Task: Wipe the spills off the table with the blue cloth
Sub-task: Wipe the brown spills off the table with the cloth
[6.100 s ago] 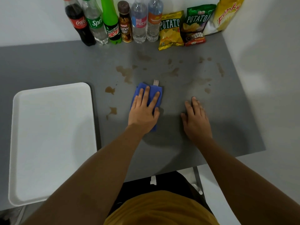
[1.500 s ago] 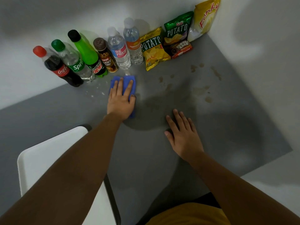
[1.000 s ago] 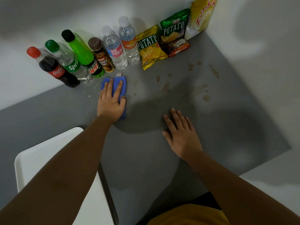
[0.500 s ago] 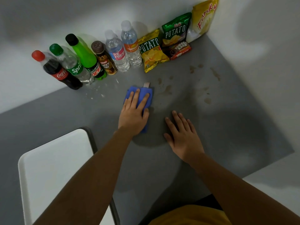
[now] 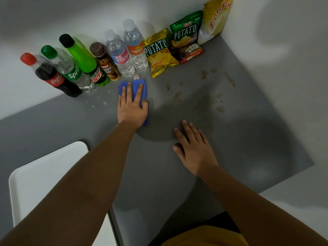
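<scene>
Now, left hand: flat, palm down, fingers spread on the blue cloth; it presses rather than grasps
Right hand: flat and open on the bare table, holding nothing; to the right of and nearer than the cloth, apart from it
Surface: grey tabletop set into a corner of white walls; brown spills scattered right of the cloth, out toward the far right corner; small pale specks left of the cloth
Far edge: Coca-Cola bottle, Sprite bottle, Mountain Dew bottle, Lucky Day bottle and two water bottles in a row along the wall; snack bags to their right, up to the corner
Near left: white tray, partly hidden by the left forearm
Cloth: folded, lying just in front of the water bottles; its far end shows past the fingertips, a small white tag at the far edge; the rest sits under the palm
</scene>
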`<state>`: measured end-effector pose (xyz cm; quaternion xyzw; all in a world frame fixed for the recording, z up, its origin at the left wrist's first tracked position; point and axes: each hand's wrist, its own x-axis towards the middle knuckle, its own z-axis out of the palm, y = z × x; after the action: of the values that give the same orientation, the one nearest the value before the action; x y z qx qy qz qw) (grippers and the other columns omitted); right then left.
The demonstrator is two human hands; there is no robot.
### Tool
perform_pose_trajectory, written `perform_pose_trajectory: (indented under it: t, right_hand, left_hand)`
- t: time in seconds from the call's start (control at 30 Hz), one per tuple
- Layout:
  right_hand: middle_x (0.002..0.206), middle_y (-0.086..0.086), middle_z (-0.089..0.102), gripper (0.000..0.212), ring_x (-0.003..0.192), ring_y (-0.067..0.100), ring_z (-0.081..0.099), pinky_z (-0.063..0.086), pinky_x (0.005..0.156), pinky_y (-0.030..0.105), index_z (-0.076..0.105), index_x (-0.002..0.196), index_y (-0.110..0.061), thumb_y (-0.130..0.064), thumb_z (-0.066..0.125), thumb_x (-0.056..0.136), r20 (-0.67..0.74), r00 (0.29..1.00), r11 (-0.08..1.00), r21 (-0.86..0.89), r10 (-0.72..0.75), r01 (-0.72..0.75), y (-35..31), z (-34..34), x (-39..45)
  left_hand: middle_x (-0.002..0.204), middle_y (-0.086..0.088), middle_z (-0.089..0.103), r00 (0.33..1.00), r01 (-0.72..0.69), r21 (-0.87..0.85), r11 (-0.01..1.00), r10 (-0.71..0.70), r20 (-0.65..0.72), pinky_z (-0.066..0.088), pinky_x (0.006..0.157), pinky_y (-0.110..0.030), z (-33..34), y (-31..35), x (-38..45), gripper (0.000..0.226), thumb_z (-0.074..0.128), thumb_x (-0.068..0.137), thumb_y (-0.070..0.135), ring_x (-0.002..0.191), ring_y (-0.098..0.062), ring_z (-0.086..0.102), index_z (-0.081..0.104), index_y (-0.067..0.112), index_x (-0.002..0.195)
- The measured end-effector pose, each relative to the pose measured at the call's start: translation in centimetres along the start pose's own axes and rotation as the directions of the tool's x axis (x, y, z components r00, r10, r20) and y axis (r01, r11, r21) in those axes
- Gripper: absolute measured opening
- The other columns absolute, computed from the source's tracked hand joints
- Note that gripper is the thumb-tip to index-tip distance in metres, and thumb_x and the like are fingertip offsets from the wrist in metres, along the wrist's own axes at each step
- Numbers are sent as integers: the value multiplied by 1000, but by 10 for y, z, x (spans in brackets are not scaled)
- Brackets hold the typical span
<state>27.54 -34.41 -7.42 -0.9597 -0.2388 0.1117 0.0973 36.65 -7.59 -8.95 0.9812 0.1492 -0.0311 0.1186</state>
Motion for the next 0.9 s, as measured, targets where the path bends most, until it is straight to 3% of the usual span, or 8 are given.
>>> perform_pose_trajectory:
  t: [0.17,0.37,0.5,0.6,0.67,0.77,0.83,0.9]
  right_hand:
    - [167,12,26,60,153,31,26,24,123,47,42,155,-20,-50,46,103,-48,999,1000,28,-10,11,0,-3,-1]
    - [168,11,21,61,155,30,20,20,125,46,38,157,-21,-49,46,104,-14,1000,999,50,-9,10,-2,-4,-1]
    - [171,7,12,61,158,26,8,10,127,43,28,160,-22,-51,36,106,49,999,999,33,-4,3,-1,-6,1]
    - [169,7,18,56,157,25,14,14,127,43,31,159,-20,-43,35,108,19,1000,998,65,12,-14,-3,-8,0]
    - [165,10,31,51,153,27,26,23,125,45,38,155,-16,-35,38,107,-68,995,989,134,75,-65,-9,-11,1]
    - [156,16,44,47,145,34,39,33,118,47,48,148,-10,-28,43,105,-230,965,977,198,127,-82,-25,-11,11]
    - [156,19,43,47,147,35,38,33,119,48,49,147,-5,-26,44,105,-258,965,980,198,53,-1,-39,-9,25]
    - [164,17,30,51,154,32,24,28,123,47,39,154,-4,-27,40,108,-186,982,979,194,-20,57,-53,-5,43]
  left_hand:
    - [171,-5,-4,999,-30,20,999,30,36,-1,127,-46,2,20,-7,64,25,102,48,157,-29,-5,2,39,161]
    - [170,-9,1,985,-171,31,985,170,29,5,127,-47,18,63,-49,64,24,103,49,157,-30,-1,3,35,162]
    - [171,-7,-4,984,-166,-3,986,166,57,-4,126,-43,23,78,-74,63,14,102,52,157,-25,-7,-2,37,161]
    - [171,-5,-4,989,-133,-85,987,138,60,-7,125,-39,21,78,-91,60,20,105,50,157,-23,-8,2,39,161]
    - [171,-4,3,992,-111,-194,975,122,45,-2,126,-39,17,76,-97,56,27,107,47,157,-22,-3,15,38,161]
    - [163,-4,32,996,-87,-388,917,79,-36,25,123,-39,3,65,-95,48,39,107,36,151,-22,26,41,25,154]
    - [154,-6,44,992,-81,-413,907,33,-122,37,117,-37,-6,47,-89,45,44,106,29,141,-21,40,49,17,148]
    - [152,-7,47,985,-63,-362,930,-1,-173,38,116,-37,-12,27,-82,43,44,105,24,137,-22,43,50,13,146]
